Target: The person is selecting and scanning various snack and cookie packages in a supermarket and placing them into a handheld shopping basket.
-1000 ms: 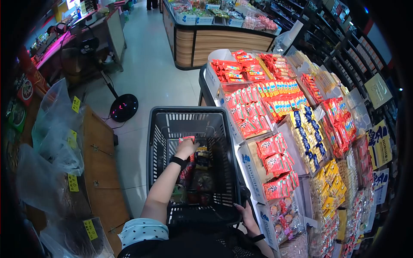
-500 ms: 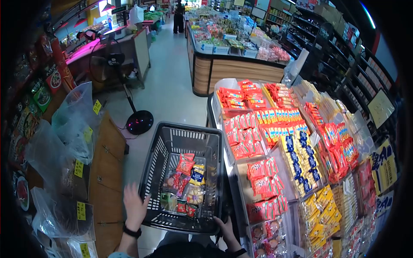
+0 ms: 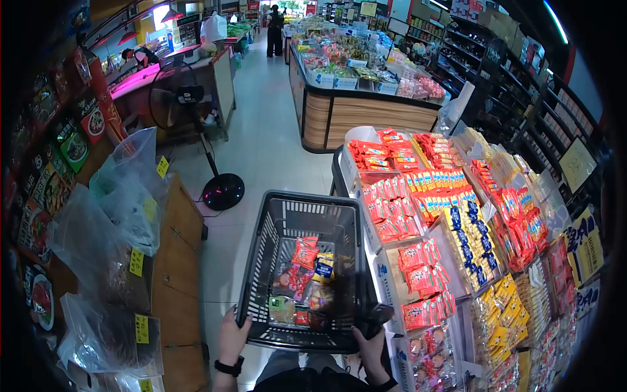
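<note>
A black shopping basket [image 3: 251,281] is in front of me, with small snack packs lying in it: red ones [image 3: 305,253], a blue and yellow one [image 3: 323,268] and several others. My left hand [image 3: 233,334] is closed on the near left edge of the basket, with a dark band on the wrist. At the near right corner my right hand [image 3: 370,346] is closed around the basket's edge. A dark blurred shape, which I cannot make out, covers part of the basket's right side.
A snack display with red packs [image 3: 392,209] and yellow packs [image 3: 501,312] stands close on the right. Wooden bins [image 3: 179,287] with plastic bags line the left. Ahead are a black fan [image 3: 223,191], a wood-panelled counter [image 3: 379,121] and two people [image 3: 275,32] [image 3: 139,57] farther off.
My left hand has come down from beside the basket onto its near left edge. The basket and my right hand now appear farther right in the view.
</note>
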`<state>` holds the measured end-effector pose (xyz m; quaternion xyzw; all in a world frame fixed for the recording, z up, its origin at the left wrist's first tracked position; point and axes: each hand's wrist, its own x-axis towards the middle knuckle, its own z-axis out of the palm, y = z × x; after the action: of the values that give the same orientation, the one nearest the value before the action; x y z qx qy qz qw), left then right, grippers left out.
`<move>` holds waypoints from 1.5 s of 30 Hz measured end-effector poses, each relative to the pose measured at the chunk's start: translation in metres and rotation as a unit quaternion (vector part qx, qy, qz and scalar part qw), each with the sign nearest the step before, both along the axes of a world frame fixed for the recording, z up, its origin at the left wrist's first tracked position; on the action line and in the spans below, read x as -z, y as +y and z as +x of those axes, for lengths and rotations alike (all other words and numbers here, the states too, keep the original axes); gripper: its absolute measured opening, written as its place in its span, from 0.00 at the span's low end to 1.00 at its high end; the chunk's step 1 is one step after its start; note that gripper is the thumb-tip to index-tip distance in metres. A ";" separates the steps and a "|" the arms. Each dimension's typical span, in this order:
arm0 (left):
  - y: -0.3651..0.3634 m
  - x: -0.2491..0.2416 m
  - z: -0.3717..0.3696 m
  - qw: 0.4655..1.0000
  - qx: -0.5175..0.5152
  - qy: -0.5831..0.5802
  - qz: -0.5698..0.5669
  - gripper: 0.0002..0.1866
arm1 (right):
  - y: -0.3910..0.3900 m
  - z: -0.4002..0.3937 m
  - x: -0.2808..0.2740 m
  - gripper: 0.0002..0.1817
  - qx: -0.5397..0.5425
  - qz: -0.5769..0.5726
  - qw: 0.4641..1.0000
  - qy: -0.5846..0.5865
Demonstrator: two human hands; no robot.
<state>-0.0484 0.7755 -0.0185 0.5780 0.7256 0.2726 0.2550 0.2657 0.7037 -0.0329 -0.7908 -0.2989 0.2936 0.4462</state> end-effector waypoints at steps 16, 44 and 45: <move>0.013 0.014 -0.020 0.992 0.022 -0.122 0.011 0.25 | 0.015 -0.053 -0.021 0.39 0.085 -0.010 0.977 -0.197; 0.353 0.046 -0.032 0.993 0.032 -0.090 0.071 0.26 | 0.335 -0.057 0.003 0.36 0.088 0.032 0.976 -0.195; 0.375 0.046 -0.032 0.993 0.032 -0.089 0.075 0.26 | 0.359 -0.055 0.001 0.36 0.085 0.033 0.979 -0.181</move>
<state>-0.0809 1.1503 -0.0645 0.5921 0.6587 0.3679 0.2831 0.2105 1.0624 -0.0336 -0.8385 -0.3156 0.0965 0.4336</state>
